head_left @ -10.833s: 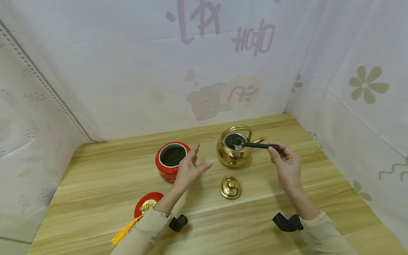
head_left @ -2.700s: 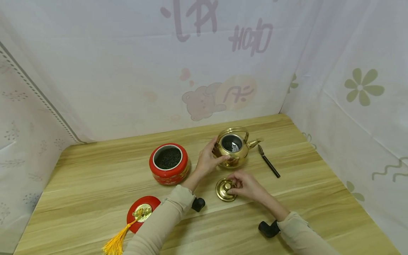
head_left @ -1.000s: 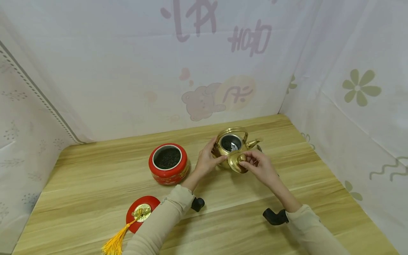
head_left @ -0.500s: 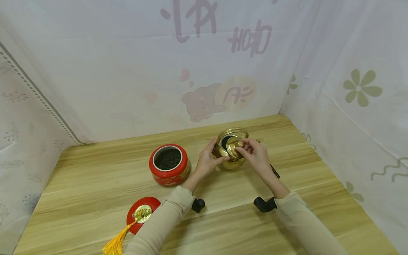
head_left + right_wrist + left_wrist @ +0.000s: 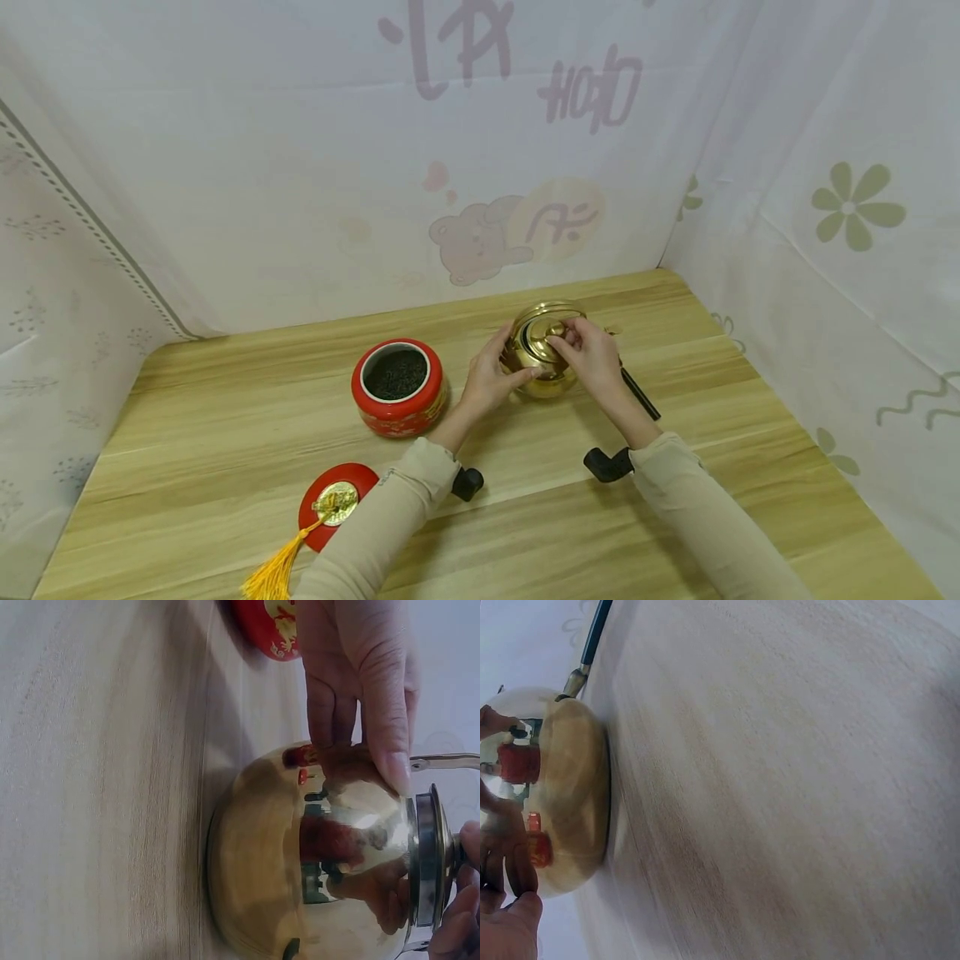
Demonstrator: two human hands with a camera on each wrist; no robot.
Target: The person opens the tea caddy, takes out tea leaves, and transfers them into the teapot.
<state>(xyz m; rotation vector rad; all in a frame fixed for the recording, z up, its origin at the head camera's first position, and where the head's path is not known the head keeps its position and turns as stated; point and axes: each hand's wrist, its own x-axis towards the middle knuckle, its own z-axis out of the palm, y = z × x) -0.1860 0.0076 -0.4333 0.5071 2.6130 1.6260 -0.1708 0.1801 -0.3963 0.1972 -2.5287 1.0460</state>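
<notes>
My left hand [image 5: 491,379] grips the side of a shiny gold teapot [image 5: 551,386], its thumb lying along the near face. In the right wrist view that thumb presses on the teapot [image 5: 255,847] just below the opening. My right hand [image 5: 596,358] pinches the knob of the gold lid [image 5: 540,335]. The lid is over the teapot's mouth, with a dark gap showing at its left side. Whether the lid [image 5: 444,844] is fully seated is unclear. A dark-handled tea scoop [image 5: 640,394] lies right of the teapot, its head hidden in the head view.
Left of the teapot stands an open red jar [image 5: 397,418] of dark loose tea. Its red lid [image 5: 315,492] with a yellow tassel [image 5: 268,575] lies nearer, partly behind the left sleeve. Black wrist mounts [image 5: 609,465] hang beside both wrists. A printed curtain [image 5: 300,183] encloses the wooden table.
Earlier my right hand held the scoop over the teapot; the scoop was laid down. My left hand took hold of the teapot. My right hand lifted the gold lid from the table onto its mouth.
</notes>
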